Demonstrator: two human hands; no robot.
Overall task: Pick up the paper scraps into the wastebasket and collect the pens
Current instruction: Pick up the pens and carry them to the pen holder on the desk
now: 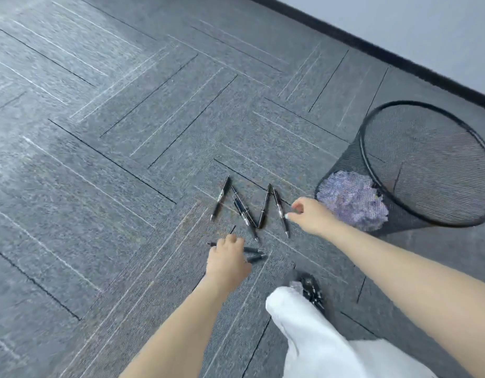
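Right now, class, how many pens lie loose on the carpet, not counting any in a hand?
4, in a zigzag row: far-left pen, second, third, rightmost by the right hand. The left hand hides others.

— Left hand (pixel 228 259)?
— Arm stretched forward and down, bare, knuckles up, fingers curled closed.
— Right hand (pixel 308 214)?
— Arm extended further, thumb and forefinger pinching, other fingers loose.

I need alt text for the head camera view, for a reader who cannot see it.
A person's left hand grips black pens while the right hand reaches for one of four more pens lying on grey carpet. A black mesh wastebasket to the right already holds paper scraps.
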